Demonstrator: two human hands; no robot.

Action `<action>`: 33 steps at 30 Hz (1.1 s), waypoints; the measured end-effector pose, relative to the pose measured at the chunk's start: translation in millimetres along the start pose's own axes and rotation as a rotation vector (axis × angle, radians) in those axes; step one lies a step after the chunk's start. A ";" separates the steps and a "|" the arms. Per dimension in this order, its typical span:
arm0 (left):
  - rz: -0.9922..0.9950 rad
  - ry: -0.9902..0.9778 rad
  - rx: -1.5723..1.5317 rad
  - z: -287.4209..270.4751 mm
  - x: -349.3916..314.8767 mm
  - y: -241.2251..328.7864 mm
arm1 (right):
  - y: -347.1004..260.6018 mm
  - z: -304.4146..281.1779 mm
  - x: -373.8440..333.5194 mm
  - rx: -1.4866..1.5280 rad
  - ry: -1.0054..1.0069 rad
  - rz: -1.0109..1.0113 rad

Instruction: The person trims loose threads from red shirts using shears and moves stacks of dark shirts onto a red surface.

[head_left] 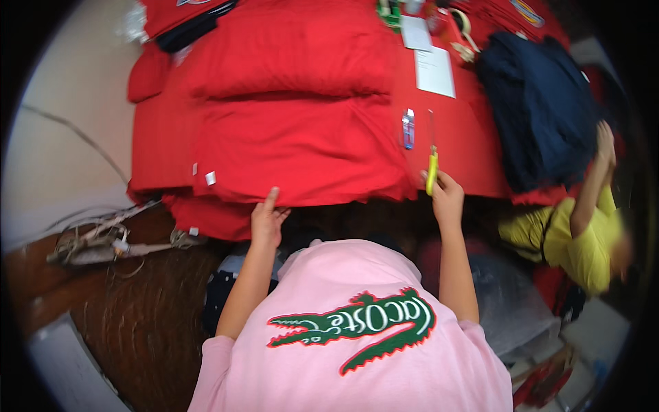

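Note:
A layered pile of red cloth (295, 147) covers the left and middle of the work surface, with its near edge toward me. My left hand (266, 218) is at that edge, index finger stretched onto the cloth and the other fingers apart. My right hand (447, 194) is closed around a yellow-handled tool (432, 172) with a long thin shaft pointing away from me. Blur hides what kind of tool it is. Just left of its shaft lies a small blue-and-clear object (408, 129).
Dark navy cloth (539, 110) is heaped on the right. White papers (434, 71) and a tape roll (464, 24) lie farther back. A person in yellow (580, 230) is at the right, one arm raised. Cords and straps (117, 240) lie at lower left.

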State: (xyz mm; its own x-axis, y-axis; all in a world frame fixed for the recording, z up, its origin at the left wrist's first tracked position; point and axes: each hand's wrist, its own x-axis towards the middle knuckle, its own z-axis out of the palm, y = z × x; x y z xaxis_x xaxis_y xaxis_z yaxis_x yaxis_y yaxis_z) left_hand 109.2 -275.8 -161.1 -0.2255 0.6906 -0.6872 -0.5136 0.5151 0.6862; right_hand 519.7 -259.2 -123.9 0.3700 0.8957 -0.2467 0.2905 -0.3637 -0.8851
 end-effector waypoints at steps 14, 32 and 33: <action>0.198 0.018 -0.103 -0.7 -16.6 -6.9 | 13.4 59.1 -11.0 -0.559 -0.043 -0.207; 0.565 -0.108 -0.453 -14.8 -19.2 106.5 | -90.8 107.1 -30.3 -0.318 -0.357 -0.509; 0.592 -0.131 -0.420 -9.5 -24.7 108.7 | -113.9 120.3 -35.9 -0.329 -0.390 -0.588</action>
State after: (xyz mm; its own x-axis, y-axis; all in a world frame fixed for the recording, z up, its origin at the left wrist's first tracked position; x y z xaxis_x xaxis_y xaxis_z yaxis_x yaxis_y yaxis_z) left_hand 51.1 -241.6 -71.7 -0.4762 0.8612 -0.1779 -0.6159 -0.1822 0.7664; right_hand 367.2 -219.2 -61.7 -0.2454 0.9680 0.0517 0.6122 0.1961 -0.7660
